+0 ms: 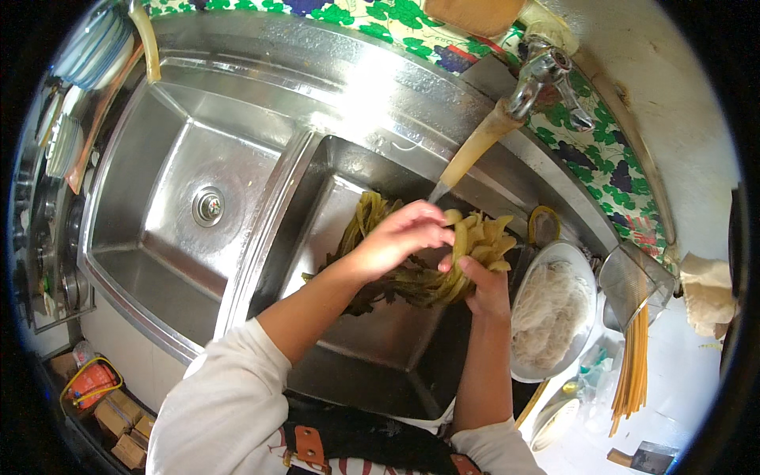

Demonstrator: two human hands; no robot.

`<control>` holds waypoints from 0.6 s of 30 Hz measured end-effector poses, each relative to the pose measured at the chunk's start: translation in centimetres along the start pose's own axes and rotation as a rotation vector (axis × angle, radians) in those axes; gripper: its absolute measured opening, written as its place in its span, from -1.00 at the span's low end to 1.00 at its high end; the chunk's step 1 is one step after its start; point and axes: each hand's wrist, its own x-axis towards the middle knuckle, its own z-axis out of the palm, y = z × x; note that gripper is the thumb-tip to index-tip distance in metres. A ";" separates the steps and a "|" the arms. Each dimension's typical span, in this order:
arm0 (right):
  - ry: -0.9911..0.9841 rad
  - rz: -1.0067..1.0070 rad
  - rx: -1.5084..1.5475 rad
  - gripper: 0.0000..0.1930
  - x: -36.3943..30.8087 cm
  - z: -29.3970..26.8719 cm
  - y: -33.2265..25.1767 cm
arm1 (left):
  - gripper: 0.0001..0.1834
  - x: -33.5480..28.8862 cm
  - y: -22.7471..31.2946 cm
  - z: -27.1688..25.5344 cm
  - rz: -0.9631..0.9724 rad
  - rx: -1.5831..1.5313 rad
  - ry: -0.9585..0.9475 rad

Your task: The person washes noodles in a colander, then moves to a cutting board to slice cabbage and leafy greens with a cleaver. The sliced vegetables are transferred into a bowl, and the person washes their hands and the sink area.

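Note:
Over the right basin [380, 340] I have a bunch of limp, yellow-green leafy greens [484, 237], its pale, thick stalk end to the right. My right hand [484, 286] grips that stalk end from below, thumb up against it. My left hand [408, 233] is closed on the stalks from the left side, its fingers bent and partly hidden among them. The darker leaves hang down into the basin beneath my left wrist. Water runs from the faucet's tan hose [479, 146] just behind my left fingers.
A metal faucet [542, 79] rises at the back right. Right of the basin stands a white bowl of thin, pale strands [550, 313], beside a wire-mesh strainer [633, 285] and long wooden sticks [631, 372]. The left basin [166, 190] has a drain. Stacked plates [99, 51] line the left.

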 end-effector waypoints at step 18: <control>0.031 -0.200 0.236 -0.50 -2.4 -2.2 -3.0 | -0.68 -5.7 -3.0 -7.9 -0.440 1.155 -0.058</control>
